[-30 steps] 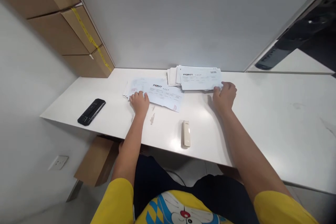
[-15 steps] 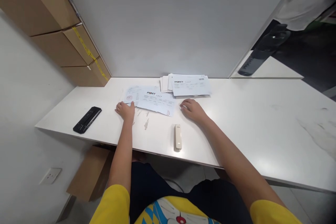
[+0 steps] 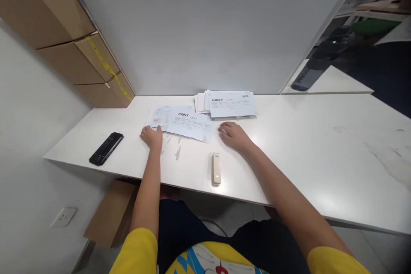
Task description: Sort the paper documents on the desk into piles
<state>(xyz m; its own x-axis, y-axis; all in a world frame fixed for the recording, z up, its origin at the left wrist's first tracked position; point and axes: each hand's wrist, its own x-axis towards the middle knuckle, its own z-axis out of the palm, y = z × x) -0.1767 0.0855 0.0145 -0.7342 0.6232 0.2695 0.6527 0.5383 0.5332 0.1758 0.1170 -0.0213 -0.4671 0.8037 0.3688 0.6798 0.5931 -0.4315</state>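
A printed sheet (image 3: 189,125) marked PONY lies on the table, its left part overlapping a second sheet (image 3: 159,115) that bears a red round stamp. At the near left corner of that stamped sheet rests my left hand (image 3: 152,138), thumb apart from the fingers and touching the paper's edge. My right hand (image 3: 235,135) lies on the tabletop just right of the PONY sheet, fingers loosely bent and apart, holding nothing. Nearer to me, between the two forearms, is a cream stapler (image 3: 216,168). Behind the right hand sits a stack of similar printed sheets (image 3: 233,105).
A black phone-like device (image 3: 106,149) lies at the table's left. Cardboard boxes (image 3: 93,62) with a yellow tape measure are piled by the wall at left. A whiteboard (image 3: 199,30) stands along the back edge. A dark bottle (image 3: 308,75) is beyond its right side.
Both hands, the sheets and the stapler keep their places on the table. The camera view has shifted slightly, and the background beyond the whiteboard's right edge looks different.
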